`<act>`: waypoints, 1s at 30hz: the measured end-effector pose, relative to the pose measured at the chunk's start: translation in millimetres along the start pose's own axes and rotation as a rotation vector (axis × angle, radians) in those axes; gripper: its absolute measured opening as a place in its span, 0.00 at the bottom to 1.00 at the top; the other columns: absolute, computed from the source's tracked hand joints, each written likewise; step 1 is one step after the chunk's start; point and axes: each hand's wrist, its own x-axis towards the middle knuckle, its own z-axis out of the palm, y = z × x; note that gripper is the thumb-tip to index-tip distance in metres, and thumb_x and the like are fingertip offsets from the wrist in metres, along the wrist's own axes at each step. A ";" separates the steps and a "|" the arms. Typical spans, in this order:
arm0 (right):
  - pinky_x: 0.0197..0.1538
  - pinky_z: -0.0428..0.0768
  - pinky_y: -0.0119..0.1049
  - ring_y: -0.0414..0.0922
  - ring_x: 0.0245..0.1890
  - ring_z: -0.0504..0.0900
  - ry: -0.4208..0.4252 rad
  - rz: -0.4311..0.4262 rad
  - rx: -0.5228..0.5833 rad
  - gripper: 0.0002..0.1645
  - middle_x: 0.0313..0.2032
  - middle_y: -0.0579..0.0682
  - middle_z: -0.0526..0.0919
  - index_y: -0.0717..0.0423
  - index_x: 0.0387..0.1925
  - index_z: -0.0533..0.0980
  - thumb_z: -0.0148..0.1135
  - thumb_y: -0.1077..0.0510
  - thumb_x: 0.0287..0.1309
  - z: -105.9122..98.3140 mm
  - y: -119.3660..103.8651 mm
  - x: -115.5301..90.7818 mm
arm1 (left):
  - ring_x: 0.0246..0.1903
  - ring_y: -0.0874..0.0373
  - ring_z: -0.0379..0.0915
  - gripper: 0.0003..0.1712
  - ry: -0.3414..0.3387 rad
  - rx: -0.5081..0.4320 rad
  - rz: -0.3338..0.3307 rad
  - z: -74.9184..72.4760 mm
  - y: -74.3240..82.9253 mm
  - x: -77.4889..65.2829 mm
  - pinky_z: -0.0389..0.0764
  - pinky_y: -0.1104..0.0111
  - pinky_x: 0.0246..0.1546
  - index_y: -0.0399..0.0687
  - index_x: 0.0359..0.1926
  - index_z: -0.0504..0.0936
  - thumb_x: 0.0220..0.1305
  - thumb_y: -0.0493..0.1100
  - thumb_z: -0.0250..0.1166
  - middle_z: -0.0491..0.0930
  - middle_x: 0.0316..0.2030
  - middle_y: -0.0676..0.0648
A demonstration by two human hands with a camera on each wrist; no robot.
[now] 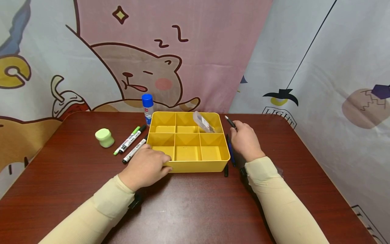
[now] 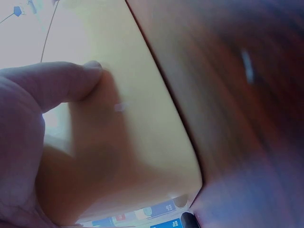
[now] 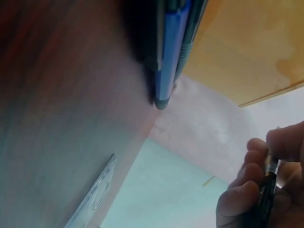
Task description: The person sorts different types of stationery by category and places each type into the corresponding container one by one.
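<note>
A yellow divided box (image 1: 195, 166) stands on the table in front of me. My left hand (image 1: 145, 167) grips its front left corner, and the left wrist view shows the thumb (image 2: 71, 83) against the outer wall. To the right of the box, my right hand (image 1: 246, 141) holds a dark pen (image 1: 231, 123) with a silvery end, pointing up and left. In the right wrist view the fingers curl round this pen (image 3: 267, 194). A translucent plastic case (image 1: 202, 122) leans in the back right compartment.
Beside the box's right wall lie a blue pen (image 1: 230, 150) and dark pens (image 1: 226, 170). A clear ruler (image 3: 92, 197) lies farther right. On the left are several markers (image 1: 134, 149), a pale green container (image 1: 105, 138) and an upright blue-capped glue stick (image 1: 147, 105).
</note>
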 end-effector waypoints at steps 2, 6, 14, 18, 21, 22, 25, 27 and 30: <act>0.48 0.73 0.56 0.56 0.42 0.73 0.029 -0.014 0.010 0.19 0.43 0.61 0.76 0.60 0.56 0.70 0.49 0.55 0.67 0.1 -0.3 0.0 | 0.19 0.66 0.67 0.18 -0.001 0.000 -0.001 0.1 0.0 0.0 0.62 0.59 0.29 0.61 0.17 0.68 0.50 0.56 0.68 0.67 0.14 0.61; 0.47 0.73 0.54 0.54 0.41 0.72 0.083 -0.038 0.025 0.19 0.41 0.59 0.76 0.58 0.56 0.71 0.50 0.54 0.67 0.5 -1.2 -0.1 | 0.18 0.66 0.67 0.18 0.000 -0.002 -0.001 0.3 0.1 -0.1 0.61 0.59 0.29 0.61 0.17 0.68 0.50 0.56 0.68 0.67 0.14 0.61; 0.40 0.71 0.49 0.51 0.36 0.68 0.144 -0.109 0.040 0.18 0.35 0.54 0.74 0.56 0.53 0.75 0.54 0.54 0.64 0.5 -5.2 -1.3 | 0.18 0.66 0.67 0.18 0.001 -0.005 -0.003 0.8 -0.5 0.0 0.61 0.59 0.29 0.61 0.17 0.68 0.50 0.56 0.68 0.66 0.14 0.61; 0.41 0.68 0.47 0.50 0.36 0.66 0.188 -0.154 0.061 0.16 0.33 0.53 0.72 0.56 0.51 0.77 0.56 0.55 0.63 0.8 -6.0 -1.8 | 0.18 0.66 0.67 0.18 0.002 -0.007 -0.003 0.7 -0.5 -0.2 0.61 0.59 0.28 0.62 0.17 0.68 0.50 0.56 0.68 0.66 0.14 0.62; 0.42 0.66 0.47 0.50 0.36 0.65 0.231 -0.193 0.077 0.15 0.32 0.52 0.71 0.54 0.50 0.78 0.58 0.56 0.62 1.0 -6.3 -1.8 | 0.18 0.67 0.66 0.18 0.003 -0.009 -0.004 0.4 -0.2 -0.2 0.61 0.59 0.28 0.62 0.16 0.67 0.50 0.56 0.68 0.65 0.13 0.62; 0.42 0.65 0.47 0.50 0.35 0.64 0.249 -0.209 0.079 0.15 0.32 0.52 0.71 0.54 0.49 0.78 0.58 0.56 0.61 1.2 -6.1 -1.7 | 0.18 0.67 0.66 0.18 0.003 -0.010 -0.005 0.4 -0.2 -0.2 0.61 0.59 0.28 0.62 0.16 0.67 0.49 0.56 0.68 0.65 0.13 0.62; 0.41 0.64 0.47 0.50 0.35 0.64 0.313 -0.257 0.089 0.15 0.32 0.52 0.70 0.53 0.48 0.79 0.59 0.56 0.60 2.1 -5.2 -1.0 | 0.18 0.66 0.66 0.18 0.004 -0.012 -0.006 0.3 0.0 -0.3 0.61 0.58 0.28 0.62 0.16 0.67 0.49 0.56 0.68 0.65 0.13 0.62; 0.40 0.63 0.48 0.51 0.34 0.64 0.356 -0.289 0.095 0.14 0.31 0.51 0.70 0.52 0.48 0.79 0.60 0.56 0.60 2.4 -4.8 -0.4 | 0.18 0.66 0.66 0.18 0.004 -0.013 -0.006 0.4 0.0 -0.4 0.61 0.58 0.29 0.62 0.16 0.67 0.49 0.56 0.68 0.65 0.13 0.62; 0.39 0.62 0.48 0.51 0.34 0.63 0.403 -0.326 0.110 0.14 0.31 0.52 0.70 0.51 0.48 0.80 0.60 0.57 0.60 3.0 -4.7 0.5 | 0.18 0.66 0.66 0.18 0.003 -0.010 -0.004 0.8 -0.3 -0.5 0.61 0.58 0.28 0.62 0.16 0.67 0.49 0.56 0.68 0.65 0.13 0.62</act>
